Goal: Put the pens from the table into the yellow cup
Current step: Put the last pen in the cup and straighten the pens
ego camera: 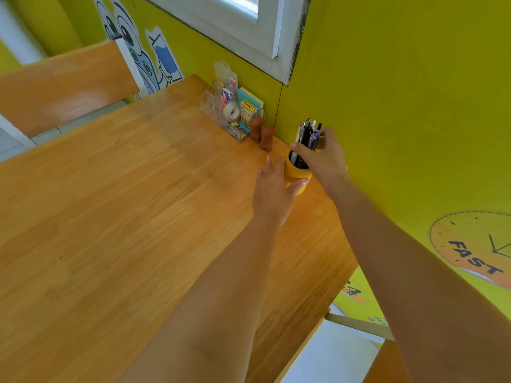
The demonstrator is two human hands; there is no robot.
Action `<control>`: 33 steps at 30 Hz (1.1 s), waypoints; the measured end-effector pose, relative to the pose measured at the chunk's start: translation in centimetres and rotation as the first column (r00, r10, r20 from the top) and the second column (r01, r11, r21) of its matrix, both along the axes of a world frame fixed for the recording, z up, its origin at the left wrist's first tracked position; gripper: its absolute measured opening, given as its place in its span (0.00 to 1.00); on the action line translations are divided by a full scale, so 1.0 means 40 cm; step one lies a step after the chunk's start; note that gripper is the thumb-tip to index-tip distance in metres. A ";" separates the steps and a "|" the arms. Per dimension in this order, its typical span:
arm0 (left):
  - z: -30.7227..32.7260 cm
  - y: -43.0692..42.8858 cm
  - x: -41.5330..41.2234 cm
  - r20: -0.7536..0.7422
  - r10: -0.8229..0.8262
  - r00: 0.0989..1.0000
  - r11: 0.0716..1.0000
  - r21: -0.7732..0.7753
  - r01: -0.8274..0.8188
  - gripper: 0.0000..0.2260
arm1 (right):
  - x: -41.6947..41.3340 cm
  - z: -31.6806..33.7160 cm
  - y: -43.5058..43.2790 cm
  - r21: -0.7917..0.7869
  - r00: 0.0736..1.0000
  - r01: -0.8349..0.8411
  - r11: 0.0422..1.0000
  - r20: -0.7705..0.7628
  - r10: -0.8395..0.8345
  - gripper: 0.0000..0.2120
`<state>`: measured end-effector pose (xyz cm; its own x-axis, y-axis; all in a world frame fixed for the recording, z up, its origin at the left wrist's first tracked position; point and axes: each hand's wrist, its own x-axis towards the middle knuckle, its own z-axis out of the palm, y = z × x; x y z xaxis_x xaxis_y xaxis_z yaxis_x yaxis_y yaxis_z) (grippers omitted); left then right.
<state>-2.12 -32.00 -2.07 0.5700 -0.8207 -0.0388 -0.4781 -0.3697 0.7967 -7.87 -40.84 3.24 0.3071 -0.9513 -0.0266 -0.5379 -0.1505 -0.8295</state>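
The yellow cup (pixel 293 172) stands on the wooden table (pixel 124 205) close to the green wall, at the far right side. Several pens (pixel 308 134) stick up out of it, black, white and blue. My left hand (pixel 272 189) wraps the cup's near side, thumb on its right. My right hand (pixel 322 158) reaches over the rim, its fingers closed around the bunch of pens. No loose pens show on the tabletop.
A clear plastic organiser (pixel 229 111) with tape, sticky notes and clips sits against the wall. Two small brown figurines (pixel 261 132) stand between it and the cup. A wooden chair back (pixel 63 84) is at the far left. The table's right edge (pixel 326 308) drops off beside the wall.
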 end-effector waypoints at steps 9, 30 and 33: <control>-0.002 0.001 -0.003 0.035 -0.021 0.999 1.000 -0.006 0.021 0.31 | 0.030 -0.003 -0.005 -0.093 0.990 -0.022 0.995 -0.138 0.009 0.22; -0.028 -0.014 0.005 0.075 -0.009 0.997 0.999 -0.045 0.013 0.28 | 0.018 -0.028 0.024 -0.278 0.925 -0.075 0.958 -0.379 -0.037 0.22; -0.033 -0.014 0.005 0.072 -0.013 0.997 0.998 -0.067 0.018 0.28 | 0.006 -0.023 0.018 -0.228 0.927 -0.118 0.966 -0.373 0.025 0.20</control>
<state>-1.91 -32.56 -3.37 0.5567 -0.8287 0.0574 -0.5402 -0.3086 0.7829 -7.65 -40.13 2.33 0.3878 -0.9184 0.0788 -0.7754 -0.3712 -0.5109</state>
